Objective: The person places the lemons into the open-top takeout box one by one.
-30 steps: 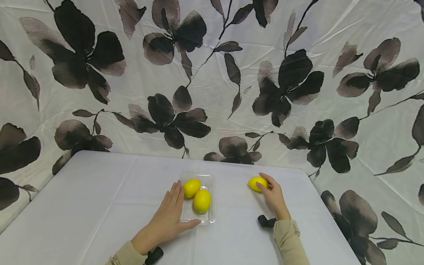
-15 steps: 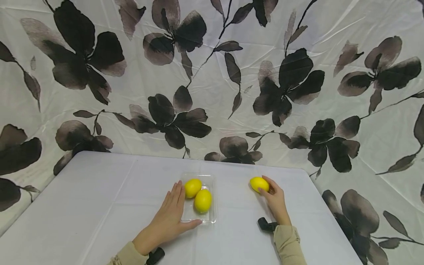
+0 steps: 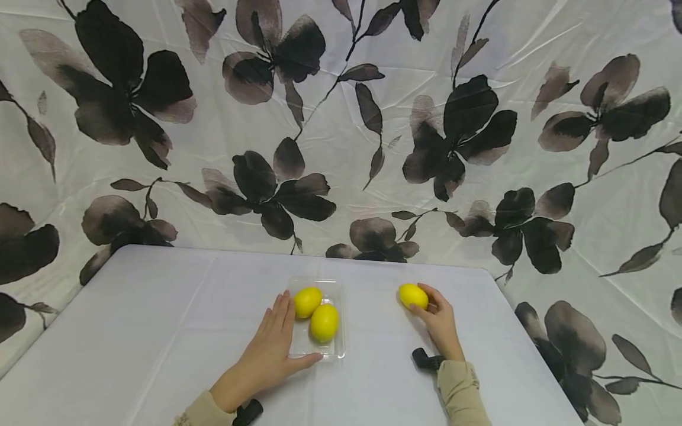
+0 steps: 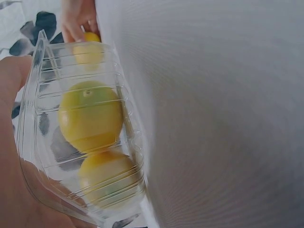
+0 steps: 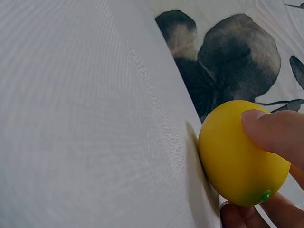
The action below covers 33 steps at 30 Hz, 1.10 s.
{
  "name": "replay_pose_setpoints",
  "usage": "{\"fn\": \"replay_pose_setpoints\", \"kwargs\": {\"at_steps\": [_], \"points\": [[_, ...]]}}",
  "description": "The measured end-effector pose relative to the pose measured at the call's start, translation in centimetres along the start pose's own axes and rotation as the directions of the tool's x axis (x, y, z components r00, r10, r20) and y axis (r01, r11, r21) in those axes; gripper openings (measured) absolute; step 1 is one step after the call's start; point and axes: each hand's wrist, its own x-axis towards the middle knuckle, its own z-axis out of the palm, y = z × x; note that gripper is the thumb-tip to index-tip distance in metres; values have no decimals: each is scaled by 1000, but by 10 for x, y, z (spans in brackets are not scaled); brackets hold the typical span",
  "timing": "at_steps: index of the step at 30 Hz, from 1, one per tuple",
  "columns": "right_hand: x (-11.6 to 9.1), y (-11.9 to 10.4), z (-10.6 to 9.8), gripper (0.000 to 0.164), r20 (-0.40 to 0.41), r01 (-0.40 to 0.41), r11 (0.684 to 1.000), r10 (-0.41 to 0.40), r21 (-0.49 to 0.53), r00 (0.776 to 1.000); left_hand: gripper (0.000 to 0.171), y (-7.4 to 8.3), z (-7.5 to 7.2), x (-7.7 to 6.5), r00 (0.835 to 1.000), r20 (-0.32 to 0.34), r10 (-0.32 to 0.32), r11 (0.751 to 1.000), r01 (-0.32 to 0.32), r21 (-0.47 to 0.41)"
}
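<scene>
A clear plastic tray point(image 3: 333, 289) sits mid-table with two yellow lemons point(image 3: 324, 323) lying in it against each other. My left hand point(image 3: 261, 349) rests along the tray's left side, fingers straight and thumb stretched out at the near edge. In the left wrist view both lemons show through the ribbed wall. To the tray's right, my right hand point(image 3: 441, 322) holds a third lemon point(image 3: 412, 296) between thumb and fingers. The right wrist view has the thumb point(image 5: 278, 133) on this lemon's side, fingers curling beneath its green-tipped end, close against the white cloth.
White cloth covers the table point(image 3: 133, 331). Behind it hangs a pale curtain point(image 3: 362, 148) printed with dark flowers. A black device point(image 3: 426, 360) sits at the right wrist, another point(image 3: 248, 412) at the left. The tray stands left of the held lemon, with tablecloth between them.
My right hand's fingers have drawn back from the lemon's far side to its right side, and the lemon has turned a little. The left hand and tray hold still.
</scene>
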Motion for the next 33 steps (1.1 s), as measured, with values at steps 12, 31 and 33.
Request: {"fn": "replay_pose_setpoints", "kwargs": {"at_steps": [12, 31, 33], "points": [[0, 0, 4, 57, 30, 11, 999, -12, 34, 999, 125, 0, -1, -1, 1000, -10, 2, 1000, -2, -8], [-6, -23, 24, 50, 6, 118, 989, -118, -94, 993, 123, 1, -2, 0, 1000, 17, 1, 1000, -1, -14], [-6, -27, 30, 48, 16, 136, 986, -135, -94, 991, 123, 1, -2, 0, 1000, 12, 2, 1000, -2, -13]]}}
